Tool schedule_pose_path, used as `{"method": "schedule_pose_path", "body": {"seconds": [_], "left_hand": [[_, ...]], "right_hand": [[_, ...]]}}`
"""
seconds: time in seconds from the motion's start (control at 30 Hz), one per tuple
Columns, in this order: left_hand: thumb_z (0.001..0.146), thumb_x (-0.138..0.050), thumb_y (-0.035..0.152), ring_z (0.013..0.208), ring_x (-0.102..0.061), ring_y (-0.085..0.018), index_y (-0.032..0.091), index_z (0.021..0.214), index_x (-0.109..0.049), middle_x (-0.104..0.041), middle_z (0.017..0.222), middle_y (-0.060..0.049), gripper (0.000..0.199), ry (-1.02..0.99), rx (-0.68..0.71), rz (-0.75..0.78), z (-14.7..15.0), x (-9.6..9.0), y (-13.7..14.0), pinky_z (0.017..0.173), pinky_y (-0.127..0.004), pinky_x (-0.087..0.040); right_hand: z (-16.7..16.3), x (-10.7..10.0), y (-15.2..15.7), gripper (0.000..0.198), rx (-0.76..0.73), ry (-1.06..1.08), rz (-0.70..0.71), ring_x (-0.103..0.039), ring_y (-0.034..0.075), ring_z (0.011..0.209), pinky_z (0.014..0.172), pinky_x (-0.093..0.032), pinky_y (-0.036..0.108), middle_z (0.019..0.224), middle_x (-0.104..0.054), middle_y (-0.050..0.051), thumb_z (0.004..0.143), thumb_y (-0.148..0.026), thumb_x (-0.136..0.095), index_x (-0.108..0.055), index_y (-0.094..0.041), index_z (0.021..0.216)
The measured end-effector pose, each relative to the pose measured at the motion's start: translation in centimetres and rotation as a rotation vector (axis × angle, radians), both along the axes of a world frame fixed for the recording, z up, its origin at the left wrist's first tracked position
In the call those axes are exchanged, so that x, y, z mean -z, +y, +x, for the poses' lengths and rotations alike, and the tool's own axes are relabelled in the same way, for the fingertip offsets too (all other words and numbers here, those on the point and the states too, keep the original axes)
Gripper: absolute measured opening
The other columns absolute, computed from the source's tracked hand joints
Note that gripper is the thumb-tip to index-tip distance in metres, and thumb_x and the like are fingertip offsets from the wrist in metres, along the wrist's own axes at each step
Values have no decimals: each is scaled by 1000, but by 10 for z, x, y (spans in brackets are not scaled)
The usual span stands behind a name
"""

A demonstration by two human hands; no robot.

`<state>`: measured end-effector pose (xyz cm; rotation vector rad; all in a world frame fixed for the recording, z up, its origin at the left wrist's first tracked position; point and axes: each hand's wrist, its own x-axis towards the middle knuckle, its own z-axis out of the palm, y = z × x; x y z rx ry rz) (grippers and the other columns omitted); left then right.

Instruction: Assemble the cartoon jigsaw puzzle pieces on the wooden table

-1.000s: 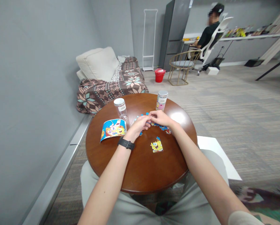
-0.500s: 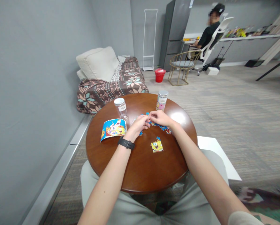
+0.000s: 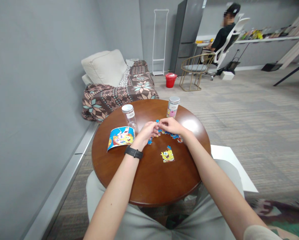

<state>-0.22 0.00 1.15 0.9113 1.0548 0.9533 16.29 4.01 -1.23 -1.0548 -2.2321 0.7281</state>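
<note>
Over the far half of the round table, my left hand point(image 3: 148, 131) is turned partly palm-up with curled fingers, a black watch point(image 3: 133, 152) on its wrist. My right hand point(image 3: 172, 126) meets it at the fingertips, its fingers drawn together. Whatever lies between the fingers is too small to make out. Loose jigsaw puzzle pieces point(image 3: 175, 136), mostly blue, lie beneath and around both hands, which partly hide them. Nearer to me rests a small joined puzzle section point(image 3: 168, 155) showing a yellow cartoon face. A curved cartoon picture sheet point(image 3: 121, 137) lies left of my left hand.
A clear jar point(image 3: 129, 116) with a silver lid stands behind the sheet. Another lidded jar point(image 3: 173, 107) with a cartoon label stands behind my right hand. The brown table's rim point(image 3: 162, 202) is close to my knees. Beyond, a person point(image 3: 223, 36) sits on a white chair.
My left hand has shifted slightly and turned its palm further up, uncovering more pieces beside it. My right hand stays almost in place. The joined section has not moved.
</note>
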Motion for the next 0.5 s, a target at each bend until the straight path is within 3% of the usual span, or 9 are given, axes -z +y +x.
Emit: {"method": "schedule_pose_path", "body": {"seconds": [0.33,0.5], "left_hand": [[77,-61,16,42,-47,-5,11,72,-62,-50,54,3,7,-5,0,-29,-8,-6,2,39,-17,-31],[74,-64,15,45,-45,-5,10,73,-67,-57,58,1,6,59,36,39,-9,0,4,41,-17,-31]], "right_hand": [[0,-6,-3,32,-16,-24,22,-40,10,54,54,-29,23,54,-49,-2,83,-38,-49,-56,-15,62],[0,-6,-3,32,-5,-20,9,-43,11,54,54,-31,24,53,-52,-1,83,-37,-51,-60,-14,63]]}}
